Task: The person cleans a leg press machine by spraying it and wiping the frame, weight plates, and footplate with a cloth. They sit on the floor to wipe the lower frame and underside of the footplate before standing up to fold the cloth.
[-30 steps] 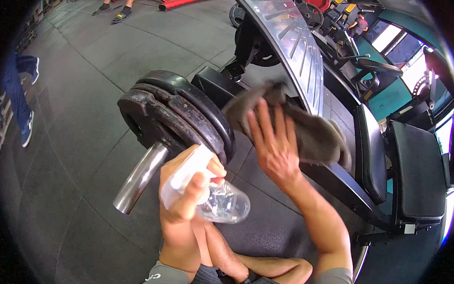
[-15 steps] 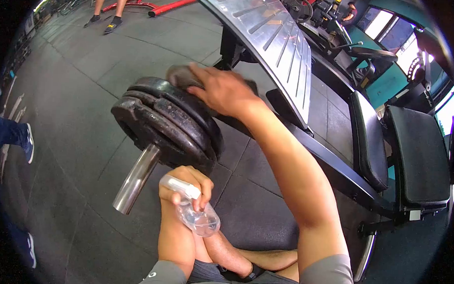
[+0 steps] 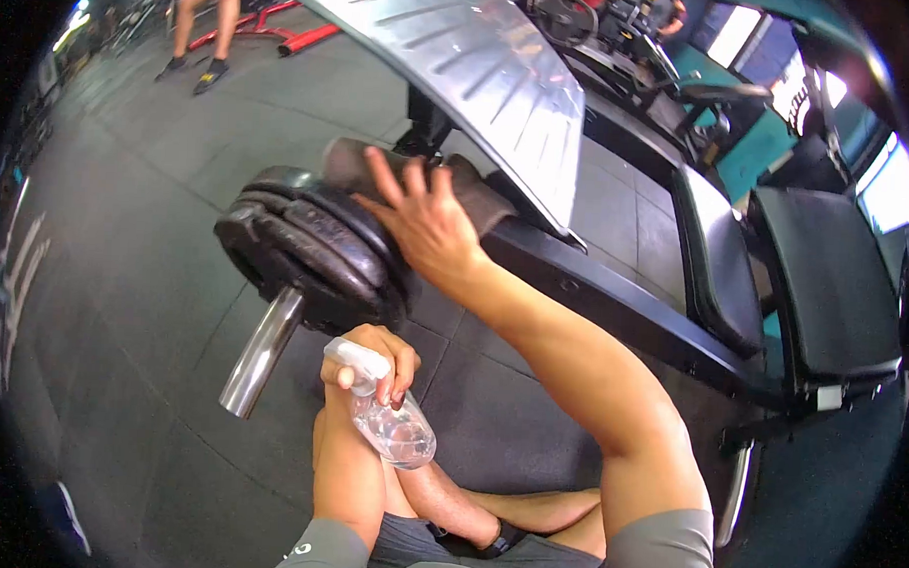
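Observation:
My left hand (image 3: 377,359) is wrapped round a clear spray bottle (image 3: 401,432) with a white nozzle, just below the weight plates. Black weight plates (image 3: 311,244) are stacked on a shiny metal bar (image 3: 262,352) that points down to the left. My right hand (image 3: 432,218) has its fingers spread over a dark grey-brown cloth (image 3: 353,170), behind the plates. The cloth lies along the machine's black frame, under the ribbed metal footplate (image 3: 482,65). Part of the cloth is hidden behind my right hand.
Black padded seats (image 3: 825,287) are on the right beside a black frame beam (image 3: 614,305). A person's legs (image 3: 226,26) show at the upper left near red equipment. Another person's shoe (image 3: 74,519) is at the lower left. My crossed legs are below.
My right hand has opened out, its fingers now spread, and more of the cloth shows. The view has shifted slightly. The person at the left has moved mostly out of view.

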